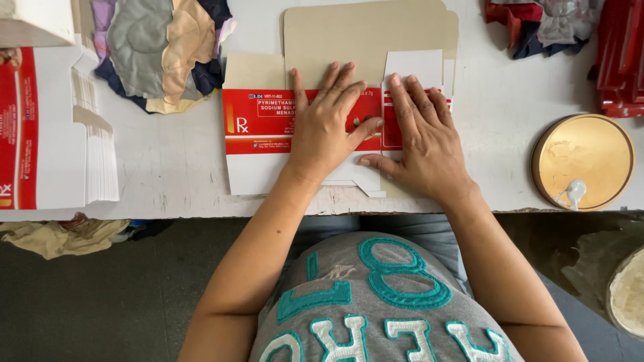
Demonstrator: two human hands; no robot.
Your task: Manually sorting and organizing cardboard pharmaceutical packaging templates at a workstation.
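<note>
Both hands lie flat, fingers spread, grasping nothing. Left hand [327,124] presses the flat red and white box [268,131] on the white counter [168,161]. Right hand [422,134] presses its right end, thumbs close together. Far left sits a stack of flat boxes [54,134]. Far right sits a round gold lid [582,161] with white glue.

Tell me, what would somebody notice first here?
Two hands, the left hand and right hand, press flat on a red and white carton in the middle of the white table. A round gold lid sits at the right, and a stack of cartons at the left.
</note>
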